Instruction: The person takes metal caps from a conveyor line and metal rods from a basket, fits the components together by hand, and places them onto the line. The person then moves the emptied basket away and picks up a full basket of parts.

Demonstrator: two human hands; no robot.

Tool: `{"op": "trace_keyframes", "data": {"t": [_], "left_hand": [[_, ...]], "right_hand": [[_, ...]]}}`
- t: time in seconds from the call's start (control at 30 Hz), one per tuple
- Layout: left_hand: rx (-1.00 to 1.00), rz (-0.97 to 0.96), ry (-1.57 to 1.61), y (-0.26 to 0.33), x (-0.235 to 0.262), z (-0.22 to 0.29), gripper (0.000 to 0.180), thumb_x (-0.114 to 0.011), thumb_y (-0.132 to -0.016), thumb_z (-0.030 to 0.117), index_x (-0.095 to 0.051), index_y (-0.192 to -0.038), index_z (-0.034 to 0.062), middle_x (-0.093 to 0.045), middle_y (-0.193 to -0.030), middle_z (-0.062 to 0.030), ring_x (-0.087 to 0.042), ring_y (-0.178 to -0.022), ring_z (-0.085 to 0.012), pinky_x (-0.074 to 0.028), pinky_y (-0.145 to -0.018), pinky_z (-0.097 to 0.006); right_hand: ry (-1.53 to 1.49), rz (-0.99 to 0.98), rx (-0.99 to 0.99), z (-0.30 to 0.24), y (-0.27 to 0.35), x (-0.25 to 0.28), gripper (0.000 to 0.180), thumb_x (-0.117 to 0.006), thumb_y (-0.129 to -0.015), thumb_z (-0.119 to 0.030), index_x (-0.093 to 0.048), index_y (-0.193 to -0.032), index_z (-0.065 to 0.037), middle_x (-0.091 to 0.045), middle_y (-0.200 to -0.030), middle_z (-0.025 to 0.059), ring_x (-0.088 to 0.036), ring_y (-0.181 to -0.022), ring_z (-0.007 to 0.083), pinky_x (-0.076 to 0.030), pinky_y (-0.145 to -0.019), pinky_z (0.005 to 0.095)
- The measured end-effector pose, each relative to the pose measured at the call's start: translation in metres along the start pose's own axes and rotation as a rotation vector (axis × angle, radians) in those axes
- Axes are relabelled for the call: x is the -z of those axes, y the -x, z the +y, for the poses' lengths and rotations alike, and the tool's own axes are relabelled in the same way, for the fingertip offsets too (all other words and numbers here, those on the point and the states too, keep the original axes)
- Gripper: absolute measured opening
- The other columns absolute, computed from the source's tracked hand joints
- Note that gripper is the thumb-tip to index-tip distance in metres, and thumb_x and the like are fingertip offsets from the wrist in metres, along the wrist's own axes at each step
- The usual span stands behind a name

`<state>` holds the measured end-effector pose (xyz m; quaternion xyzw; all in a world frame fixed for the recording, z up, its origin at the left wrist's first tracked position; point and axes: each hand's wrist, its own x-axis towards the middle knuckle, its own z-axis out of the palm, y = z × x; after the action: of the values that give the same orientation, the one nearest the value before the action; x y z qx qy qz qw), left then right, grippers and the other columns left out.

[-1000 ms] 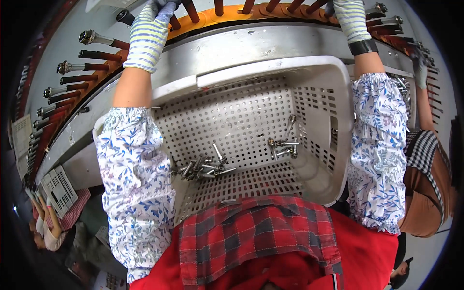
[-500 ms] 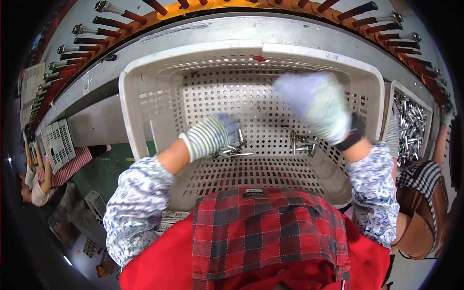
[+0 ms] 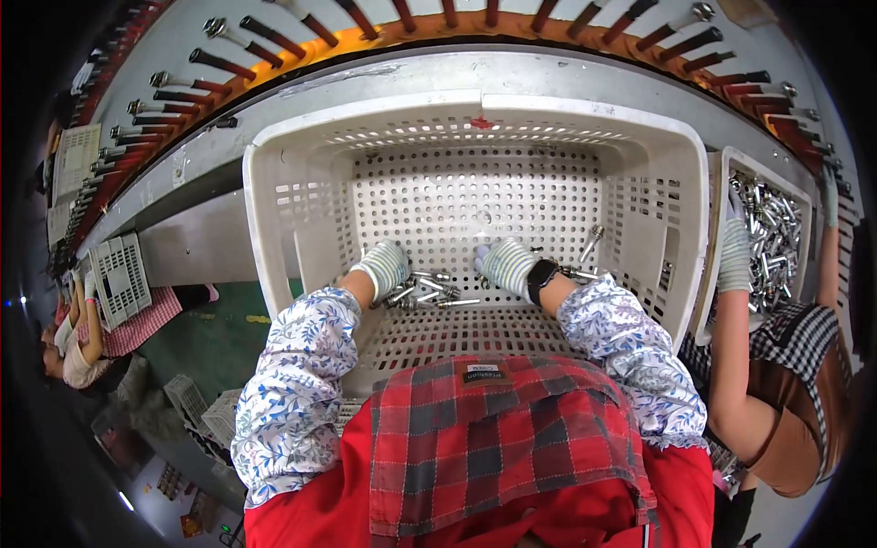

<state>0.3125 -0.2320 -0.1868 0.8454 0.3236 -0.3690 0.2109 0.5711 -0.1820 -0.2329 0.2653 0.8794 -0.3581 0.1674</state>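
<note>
Both hands wear striped knit gloves and are low inside a large off-white perforated plastic basket [image 3: 594,111]. My left hand [image 3: 384,263] is at the left beside a small pile of silver bolt-like metal parts [image 3: 427,290]. Its fingers look curled, and what they hold, if anything, is hidden. Over the basket floor near the middle, my right hand [image 3: 507,265] points left with its fingers drawn together; nothing can be made out in them. More of the metal parts lie by its wrist, partly covered by my arm, and a single bolt [image 3: 592,243] rests farther right.
Beyond the basket runs a grey metal ledge [image 3: 411,78], then an orange rail [image 3: 402,35] with upright rods, some bearing metal parts. At right, a co-worker's gloved hand [image 3: 734,256] is at a second basket [image 3: 717,228] of metal parts. Another person [image 3: 82,352] works far left.
My right hand has come down and left from the basket's right side to near the middle. My left hand has drawn back slightly left from the pile. The view has shifted a little.
</note>
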Motion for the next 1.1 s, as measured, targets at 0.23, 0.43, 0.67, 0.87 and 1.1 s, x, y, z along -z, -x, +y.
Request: {"op": "trace_keyframes", "data": {"t": [0.23, 0.43, 0.67, 0.87, 1.1], "left_hand": [[0.146, 0.101, 0.189, 0.022, 0.018, 0.012, 0.019, -0.061, -0.076, 0.021, -0.069, -0.09, 0.0102, -0.065, -0.094, -0.011, -0.062, -0.09, -0.0264, -0.05, -0.077, -0.036], [0.376, 0.387, 0.716, 0.023, 0.086, 0.012, 0.035, -0.061, -0.078, 0.027, -0.056, -0.105, 0.0061, -0.062, -0.097, -0.0165, -0.06, -0.089, -0.0317, -0.049, -0.079, -0.037], [-0.11, 1.48, 1.357, 0.032, 0.268, -0.016, 0.029, -0.06, -0.08, 0.005, -0.056, -0.109, 0.0036, -0.062, -0.096, -0.0073, -0.059, -0.085, -0.0141, -0.047, -0.077, -0.026], [-0.26, 1.418, 1.367, -0.043, 0.401, -0.047, 0.021, -0.051, -0.091, 0.01, -0.056, -0.111, 0.0046, -0.06, -0.089, -0.0033, -0.055, -0.068, -0.0098, -0.048, -0.062, -0.025], [0.025, 1.501, 1.223, -0.063, 0.396, -0.115, 0.013, -0.045, -0.093, 0.011, -0.048, -0.106, 0.0074, -0.063, -0.095, -0.0063, -0.053, -0.056, -0.0067, -0.047, -0.049, -0.022]], "right_hand": [[-0.47, 0.122, -0.074, -0.04, 0.03, 0.069, 0.032, -0.041, -0.09, -0.027, -0.06, -0.092, 0.0, -0.064, -0.08, 0.0192, -0.061, -0.068, 0.0337, -0.049, -0.066, 0.0414], [-0.449, 0.358, 0.211, -0.069, 0.035, 0.11, 0.023, -0.056, -0.079, -0.011, -0.057, -0.101, -0.004, -0.059, -0.087, 0.0153, -0.061, -0.081, 0.0309, -0.051, -0.068, 0.0383], [-1.174, 1.263, 0.142, -0.041, 0.131, 0.262, 0.018, -0.053, -0.09, -0.012, -0.058, -0.104, -0.002, -0.065, -0.088, 0.0101, -0.063, -0.072, 0.0136, -0.052, -0.066, 0.0257], [-1.145, 1.753, -0.03, 0.036, 0.176, 0.276, 0.025, -0.051, -0.092, -0.016, -0.054, -0.109, 0.001, -0.061, -0.104, 0.0131, -0.063, -0.079, 0.0154, -0.052, -0.067, 0.0237], [-0.982, 1.841, -0.062, 0.106, 0.203, 0.318, 0.03, -0.054, -0.091, -0.025, -0.056, -0.107, -0.001, -0.061, -0.106, 0.0115, -0.064, -0.077, 0.0147, -0.052, -0.063, 0.0218]]}}
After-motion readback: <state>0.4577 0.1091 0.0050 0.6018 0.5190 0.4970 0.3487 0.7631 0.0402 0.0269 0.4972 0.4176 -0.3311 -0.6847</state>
